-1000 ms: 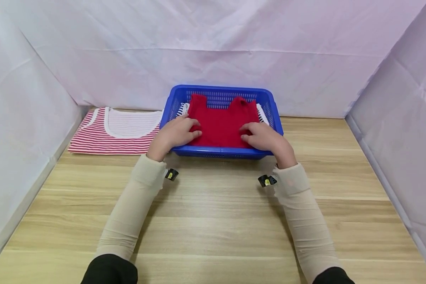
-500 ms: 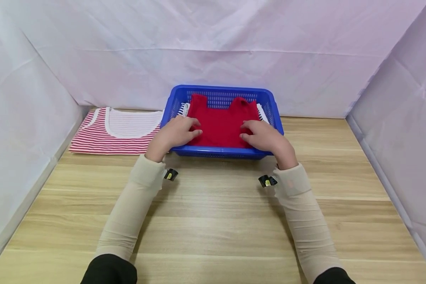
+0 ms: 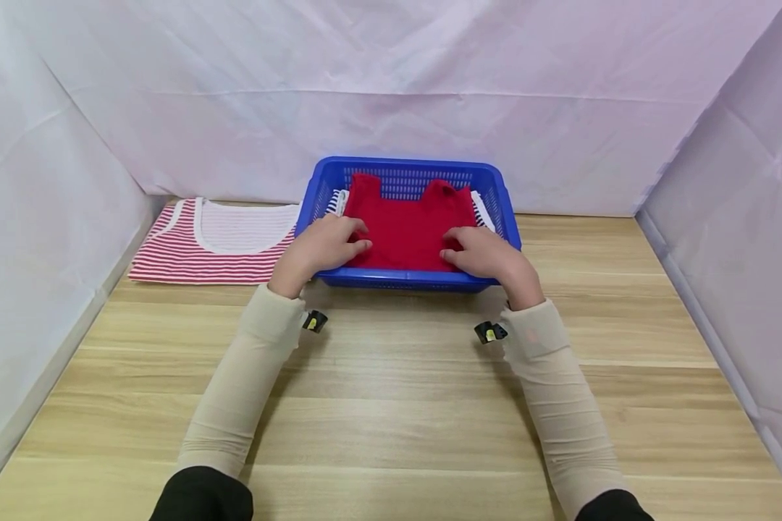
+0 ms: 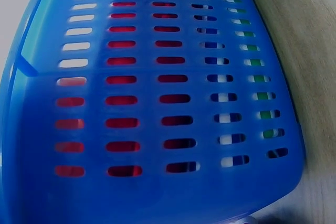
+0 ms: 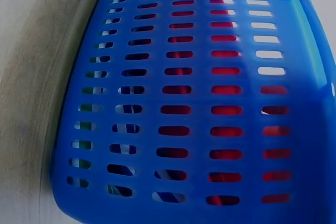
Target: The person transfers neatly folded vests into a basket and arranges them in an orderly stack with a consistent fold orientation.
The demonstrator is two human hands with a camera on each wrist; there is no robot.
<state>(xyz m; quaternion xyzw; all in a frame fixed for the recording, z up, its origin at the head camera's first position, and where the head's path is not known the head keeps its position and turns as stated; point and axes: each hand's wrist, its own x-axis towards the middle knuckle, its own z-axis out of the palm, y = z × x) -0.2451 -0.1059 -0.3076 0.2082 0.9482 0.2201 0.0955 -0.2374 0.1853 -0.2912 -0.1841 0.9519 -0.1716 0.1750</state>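
A folded red tank top (image 3: 404, 224) lies in the blue plastic basket (image 3: 407, 279), over black-and-white striped cloth (image 3: 485, 210) that peeks out at both sides. My left hand (image 3: 326, 241) reaches over the basket's front left corner, its loosely bent fingers at the red top's left side. At the right side of the top is my right hand (image 3: 481, 250), thumb and fingers apart and bent. Whether the fingertips touch the cloth is hard to tell. Both wrist views show the basket's slotted wall (image 4: 152, 103), with red, white and green cloth behind it; neither shows a hand.
A folded red-and-white striped tank top (image 3: 228, 253) lies on the wooden table (image 3: 397, 405), left of the basket and close against it. White cloth walls (image 3: 404, 94) stand behind and at both sides.
Almost nothing differs. Both hands stay at the red top's sides with only tiny shifts; the basket and the clothes keep their places.
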